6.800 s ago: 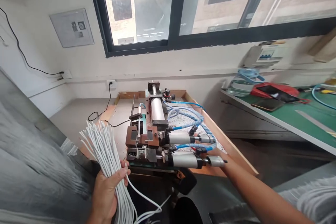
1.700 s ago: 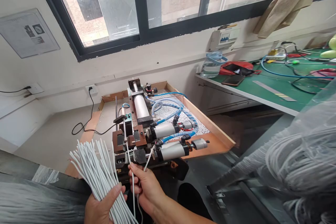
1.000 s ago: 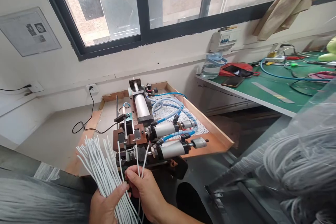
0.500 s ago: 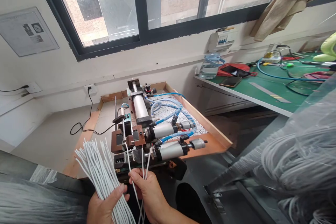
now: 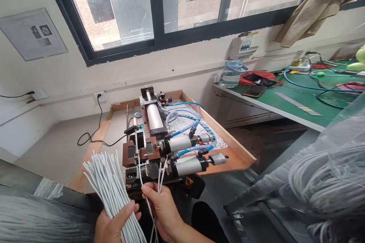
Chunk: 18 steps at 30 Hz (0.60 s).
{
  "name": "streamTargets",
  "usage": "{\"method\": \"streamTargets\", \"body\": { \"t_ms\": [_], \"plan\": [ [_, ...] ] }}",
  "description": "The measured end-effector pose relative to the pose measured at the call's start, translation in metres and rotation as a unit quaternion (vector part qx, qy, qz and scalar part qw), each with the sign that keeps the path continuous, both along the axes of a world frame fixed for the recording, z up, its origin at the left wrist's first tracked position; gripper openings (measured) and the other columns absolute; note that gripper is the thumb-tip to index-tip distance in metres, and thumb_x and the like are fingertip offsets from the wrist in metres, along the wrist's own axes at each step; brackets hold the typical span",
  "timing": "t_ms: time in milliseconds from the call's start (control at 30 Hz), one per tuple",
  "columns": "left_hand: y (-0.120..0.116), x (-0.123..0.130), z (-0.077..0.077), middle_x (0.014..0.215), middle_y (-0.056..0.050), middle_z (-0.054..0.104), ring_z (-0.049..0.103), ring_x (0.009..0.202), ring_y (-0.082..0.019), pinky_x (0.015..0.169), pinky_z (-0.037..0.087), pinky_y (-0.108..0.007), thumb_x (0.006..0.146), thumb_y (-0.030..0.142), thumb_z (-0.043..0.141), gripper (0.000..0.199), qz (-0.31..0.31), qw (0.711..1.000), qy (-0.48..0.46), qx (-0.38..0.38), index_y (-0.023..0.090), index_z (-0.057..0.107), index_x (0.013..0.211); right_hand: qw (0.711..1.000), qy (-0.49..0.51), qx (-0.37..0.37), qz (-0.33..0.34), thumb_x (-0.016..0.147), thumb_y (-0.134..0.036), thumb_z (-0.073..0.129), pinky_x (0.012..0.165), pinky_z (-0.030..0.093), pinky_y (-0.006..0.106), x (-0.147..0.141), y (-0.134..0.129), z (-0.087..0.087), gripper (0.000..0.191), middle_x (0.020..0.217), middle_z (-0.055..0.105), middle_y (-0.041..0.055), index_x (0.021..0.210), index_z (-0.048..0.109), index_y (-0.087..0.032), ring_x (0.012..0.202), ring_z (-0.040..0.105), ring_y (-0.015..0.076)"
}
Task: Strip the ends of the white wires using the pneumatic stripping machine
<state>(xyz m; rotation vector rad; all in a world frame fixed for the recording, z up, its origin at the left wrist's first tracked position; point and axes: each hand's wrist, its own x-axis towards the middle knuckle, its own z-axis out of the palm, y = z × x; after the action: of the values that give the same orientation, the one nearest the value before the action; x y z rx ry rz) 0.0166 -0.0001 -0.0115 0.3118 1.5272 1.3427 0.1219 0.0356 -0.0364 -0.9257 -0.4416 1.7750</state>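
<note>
My left hand (image 5: 115, 222) is wrapped round a thick bundle of white cables (image 5: 110, 182), whose upper ends fan out. To its right, my right hand (image 5: 164, 207) pinches a few loose white cables (image 5: 161, 176) between thumb and fingers. One single cable (image 5: 140, 171) runs from that hand up to the front of a machine (image 5: 142, 150) with brown blocks. The other cable tips stand just in front of the silver cylinders (image 5: 186, 165). Blue-and-white hoses (image 5: 207, 127) curl behind these cylinders.
A wooden-edged tray (image 5: 242, 157) surrounds the machine. On the green table (image 5: 302, 98) at right are a water jug (image 5: 229, 74), a phone (image 5: 253, 91), a ruler (image 5: 298, 104) and cords. Wrapped cable coils (image 5: 322, 174) stand at right; more white cables (image 5: 42, 212) lie lower left.
The two cable tips in my right hand have moved closer together, with their upper ends further right and lower. The whole view has shifted slightly.
</note>
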Motion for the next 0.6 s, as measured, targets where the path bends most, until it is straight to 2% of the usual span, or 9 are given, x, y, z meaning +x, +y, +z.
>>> {"method": "streamTargets", "body": {
  "t_ms": [367,500,600],
  "plan": [
    [-0.0015,0.0042,0.0059,0.055,-0.008,0.065,0.062,0.056,-0.021,0.059,0.051,-0.033,0.046,0.014,0.076,0.027,0.013,1.0,0.007,0.005,0.009,0.06,0.066,0.999,-0.006,-0.046,-0.011,0.051,-0.025,0.067,0.037,0.012,0.019,-0.0002,0.0041,0.0014,0.019,0.04,0.043,-0.006,0.052,0.052,-0.013,0.034,0.028,0.0035],
    [-0.0028,0.0054,0.008,0.055,-0.007,0.065,0.062,0.055,-0.021,0.058,0.051,-0.033,0.044,0.014,0.077,0.028,0.014,1.0,0.007,0.015,0.009,0.059,0.066,0.999,0.0,-0.031,0.009,0.053,-0.028,0.068,0.037,0.01,0.02,-0.0015,0.0035,-0.0018,0.024,0.036,0.035,-0.0086,0.049,0.048,-0.015,0.033,0.021,0.0029],
    [-0.0045,0.0058,0.0094,0.054,-0.006,0.064,0.06,0.052,-0.019,0.054,0.05,-0.031,0.044,0.016,0.077,0.029,0.014,0.999,0.016,0.025,0.01,0.059,0.067,1.0,-0.005,-0.004,0.011,0.052,-0.032,0.07,0.038,0.011,0.02,-0.0006,0.0036,-0.0032,0.028,0.038,0.037,-0.0079,0.049,0.049,-0.014,0.034,0.022,0.0029]
  ]
}}
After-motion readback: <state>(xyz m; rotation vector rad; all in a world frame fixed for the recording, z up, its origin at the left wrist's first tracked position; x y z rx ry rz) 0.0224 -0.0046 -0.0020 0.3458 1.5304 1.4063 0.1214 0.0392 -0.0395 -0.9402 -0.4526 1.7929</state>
